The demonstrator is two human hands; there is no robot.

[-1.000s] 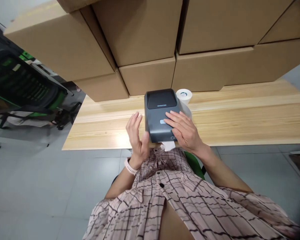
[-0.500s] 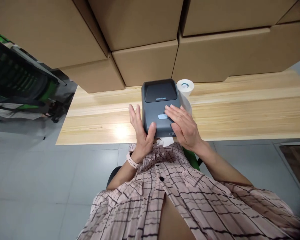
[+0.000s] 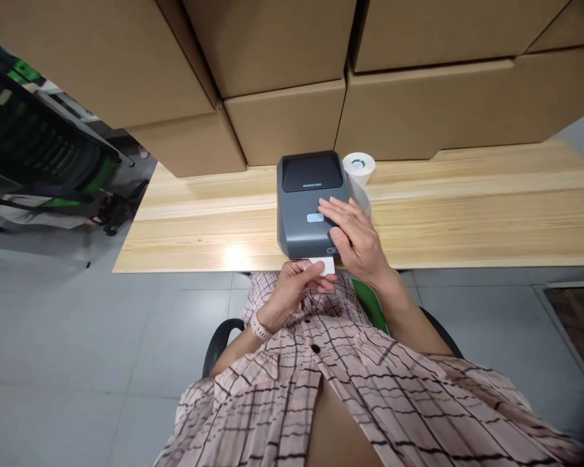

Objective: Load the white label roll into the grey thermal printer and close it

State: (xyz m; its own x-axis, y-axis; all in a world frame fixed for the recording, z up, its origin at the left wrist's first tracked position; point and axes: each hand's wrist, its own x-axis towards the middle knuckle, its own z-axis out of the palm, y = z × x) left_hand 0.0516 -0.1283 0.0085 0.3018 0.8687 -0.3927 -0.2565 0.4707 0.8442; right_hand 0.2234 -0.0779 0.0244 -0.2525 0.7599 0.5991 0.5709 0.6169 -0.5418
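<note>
A dark grey label printer with a black window in its lid and a light blue button stands near the front edge of the table. White label paper sticks out of its front. My left hand pinches that paper between thumb and fingers just below the printer's front. On the right part of the lid lies my right hand, fingers stretched out flat beside the blue button and nothing in its grip.
A white paper roll stands behind the printer's right side on the wooden table. Stacked cardboard boxes line the table's back. At the left are a dark office chair and part of another person's leg.
My left hand has gone from the printer's left side down to its front and taken hold of the paper. My right hand stays on the lid.
</note>
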